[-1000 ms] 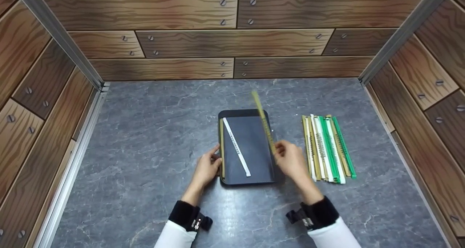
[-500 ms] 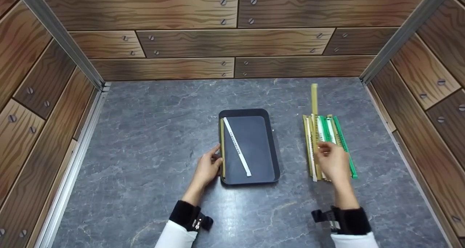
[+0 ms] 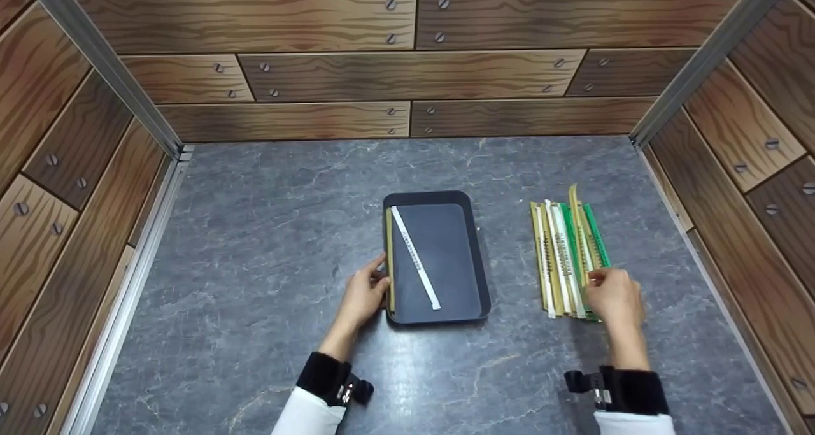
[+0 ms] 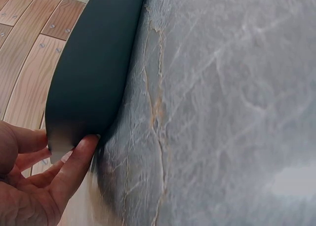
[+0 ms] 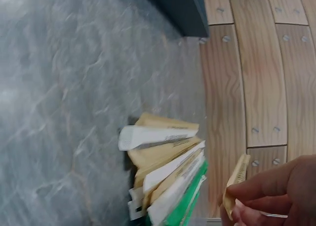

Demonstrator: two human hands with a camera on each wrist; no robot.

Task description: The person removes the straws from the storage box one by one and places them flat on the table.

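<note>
My left hand (image 3: 363, 297) holds the left wall of a dark rectangular tray (image 3: 453, 256) with thumb and finger; the left wrist view shows fingertips at its rim and base. Inside the tray, a white paper-wrapped straw (image 3: 415, 256) lies aslant, and a tan one (image 3: 390, 250) runs along the left wall. My right hand (image 3: 617, 302) pinches the near end of another tan wrapped straw (image 3: 575, 215) above the right part of a pile of wrapped straws (image 3: 554, 256). In the right wrist view that held straw (image 5: 240, 174) stands apart from the pile.
The pile has tan, white and green straws side by side, right of the tray. Grey marbled tabletop (image 3: 267, 231) surrounds both. Wood-patterned walls (image 3: 318, 78) close off the back and both sides, with metal rails (image 3: 137, 97) at the corners.
My right hand has moved right with the tan straw, from above the tray's right side across the pile, and is now lower and nearer me. The left hand and tray stay put.
</note>
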